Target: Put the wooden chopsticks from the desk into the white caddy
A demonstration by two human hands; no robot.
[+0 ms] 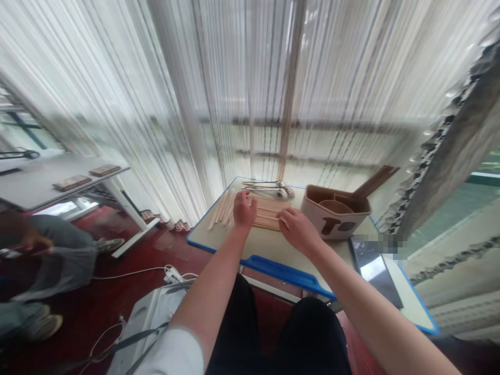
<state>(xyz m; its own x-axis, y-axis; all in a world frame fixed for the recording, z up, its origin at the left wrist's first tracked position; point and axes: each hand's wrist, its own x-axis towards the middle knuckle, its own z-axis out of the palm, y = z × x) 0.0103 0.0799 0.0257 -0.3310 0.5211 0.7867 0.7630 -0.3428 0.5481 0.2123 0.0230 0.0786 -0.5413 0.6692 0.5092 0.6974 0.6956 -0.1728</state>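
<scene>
Your left hand (244,209) is partly curled at the left end of a flat row of thin, tan wooden sticks (266,212). Your right hand (297,225) has bent fingers at the row's right end. I can't tell if either hand grips a stick. The row lies on the cream table with a blue edge (269,246), between loose pale sticks (221,210) and a beige box with a brown inside (317,215).

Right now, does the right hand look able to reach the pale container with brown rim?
Probably yes: the right hand, at the thin sticks, is close to the container, and nothing visible stands between them.
</scene>
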